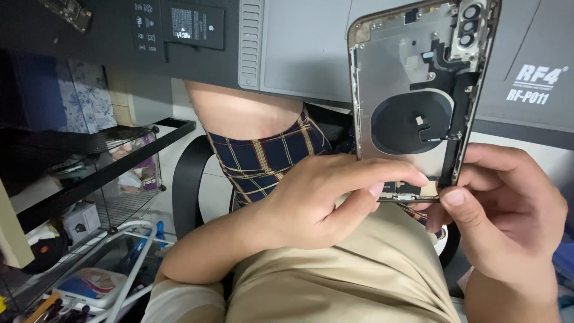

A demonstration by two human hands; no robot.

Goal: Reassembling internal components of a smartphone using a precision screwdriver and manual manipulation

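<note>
Above my lap I see a grey work mat point(305, 54) on the table. The opened gold-framed phone back housing point(412, 96) stands upright, long axis vertical. My left hand point(311, 197) and right hand point(508, 209), equally near, pinch its bottom edge with curled fingers.

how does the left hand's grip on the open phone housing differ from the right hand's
The left hand reaches across from the left, its index finger laid over the inner face of the phone housing near the bottom edge. The right hand comes from the right and pinches the housing's lower right corner, thumb in front. The left hand shows its back; the right hand shows its thumbnail and curled fingers. Both grip the housing's bottom end, keeping it upright above the grey work mat.
</note>
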